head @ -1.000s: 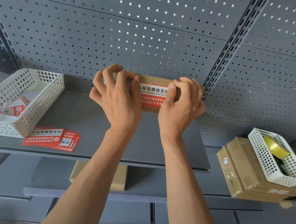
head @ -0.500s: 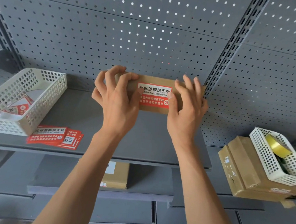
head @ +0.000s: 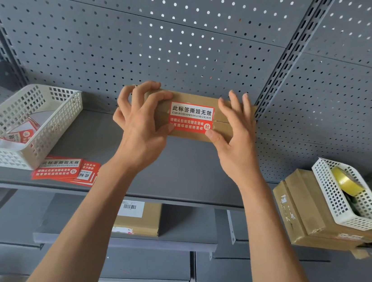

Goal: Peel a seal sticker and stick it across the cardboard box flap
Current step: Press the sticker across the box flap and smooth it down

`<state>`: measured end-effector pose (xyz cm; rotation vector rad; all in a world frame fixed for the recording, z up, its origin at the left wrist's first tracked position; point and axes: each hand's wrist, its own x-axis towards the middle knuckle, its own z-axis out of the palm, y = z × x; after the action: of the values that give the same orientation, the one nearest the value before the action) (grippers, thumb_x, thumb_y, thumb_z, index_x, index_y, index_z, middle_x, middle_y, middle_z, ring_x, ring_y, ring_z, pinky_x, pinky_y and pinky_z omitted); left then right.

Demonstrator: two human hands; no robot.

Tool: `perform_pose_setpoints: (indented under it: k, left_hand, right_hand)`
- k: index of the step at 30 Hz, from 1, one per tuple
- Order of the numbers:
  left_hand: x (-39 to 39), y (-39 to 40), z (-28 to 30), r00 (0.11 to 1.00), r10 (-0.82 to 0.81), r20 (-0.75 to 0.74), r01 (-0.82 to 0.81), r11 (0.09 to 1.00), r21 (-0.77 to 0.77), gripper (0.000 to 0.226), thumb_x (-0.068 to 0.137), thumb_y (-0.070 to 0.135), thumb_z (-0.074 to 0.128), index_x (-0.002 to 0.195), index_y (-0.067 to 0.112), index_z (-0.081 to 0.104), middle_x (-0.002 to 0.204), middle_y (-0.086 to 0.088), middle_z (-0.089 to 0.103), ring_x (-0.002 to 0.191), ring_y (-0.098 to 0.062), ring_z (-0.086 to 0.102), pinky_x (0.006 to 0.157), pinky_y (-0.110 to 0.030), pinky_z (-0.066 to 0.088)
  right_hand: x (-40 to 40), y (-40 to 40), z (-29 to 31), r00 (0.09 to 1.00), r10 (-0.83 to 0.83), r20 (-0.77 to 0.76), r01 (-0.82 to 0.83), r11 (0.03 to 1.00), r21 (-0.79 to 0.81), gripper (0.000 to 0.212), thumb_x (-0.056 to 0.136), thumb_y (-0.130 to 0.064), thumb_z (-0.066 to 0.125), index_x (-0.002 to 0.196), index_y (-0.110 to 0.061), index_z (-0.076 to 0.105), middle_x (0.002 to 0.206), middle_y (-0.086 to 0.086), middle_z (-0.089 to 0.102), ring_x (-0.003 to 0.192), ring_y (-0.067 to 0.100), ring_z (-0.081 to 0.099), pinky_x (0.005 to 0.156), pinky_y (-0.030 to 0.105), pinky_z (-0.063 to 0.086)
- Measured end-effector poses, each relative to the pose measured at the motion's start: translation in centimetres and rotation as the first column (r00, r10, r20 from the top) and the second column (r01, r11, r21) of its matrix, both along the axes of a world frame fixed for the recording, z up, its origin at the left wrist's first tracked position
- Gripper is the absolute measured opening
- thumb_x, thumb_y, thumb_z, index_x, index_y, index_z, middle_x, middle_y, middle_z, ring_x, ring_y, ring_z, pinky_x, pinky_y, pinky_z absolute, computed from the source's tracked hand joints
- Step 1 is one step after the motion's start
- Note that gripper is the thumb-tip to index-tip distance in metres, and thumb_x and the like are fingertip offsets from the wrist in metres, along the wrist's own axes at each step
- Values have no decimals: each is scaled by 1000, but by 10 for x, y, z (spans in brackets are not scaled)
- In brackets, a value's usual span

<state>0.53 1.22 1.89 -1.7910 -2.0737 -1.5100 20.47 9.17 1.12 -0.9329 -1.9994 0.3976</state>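
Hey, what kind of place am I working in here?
Probably a stockroom or parcel-packing station: grey metal shelving with a perforated back panel, sealed cardboard parcels, a spare stack of red seal stickers, and a tape roll in a white basket.
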Motion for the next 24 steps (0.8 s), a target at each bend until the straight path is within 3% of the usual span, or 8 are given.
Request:
perform_pose_setpoints:
  k: [6,9,11,13,20,24]
  left_hand:
    - [0,-1,0,1000,-12,-3,12,1000,5,61,75,11,69,130,34,56,146,10,37,144,-26,18,108,-48,19]
    - [3,0,0,1000,13,22,-13,1000,17,52,77,43,70,127,34,58,145,12,38,144,-25,18,109,-48,21]
    - [6,1,-1,1000,26,-9,-26,1000,17,66,70,63,76,127,34,57,146,11,38,144,-26,19,109,-43,19]
    - [8,3,-1,998,58,-37,-57,998,20,78,64,71,79,128,33,57,146,9,38,143,-27,20,106,-40,16]
    - [9,9,-1,994,104,-40,-103,994,31,73,65,58,81,127,30,56,146,7,39,142,-28,21,102,-37,14]
    - [8,8,-1,996,84,-27,-84,996,22,65,68,48,80,126,30,57,145,7,39,142,-31,22,106,-50,24]
  right_hand:
    - [7,-4,7,996,40,76,-34,997,-74,72,84,-21,77,149,-25,44,168,-11,20,156,5,-2,127,54,11]
    - [0,-8,7,999,0,35,2,999,-43,70,83,-40,73,146,-24,47,166,-10,25,157,6,1,127,50,14]
    - [-9,-11,4,996,-82,29,81,996,30,74,80,-52,72,142,-20,49,163,-7,30,157,13,8,125,53,17]
    - [-16,-11,3,989,-139,41,135,988,76,78,76,-58,72,140,-17,49,161,-4,34,156,19,13,122,56,21]
    - [-18,-10,5,992,-127,-21,127,992,23,76,75,-44,83,138,-16,50,160,-3,36,156,21,15,122,56,21]
    - [-14,-6,5,994,-87,-62,86,996,-29,70,76,-34,82,137,-16,52,159,-4,37,156,18,14,123,54,20]
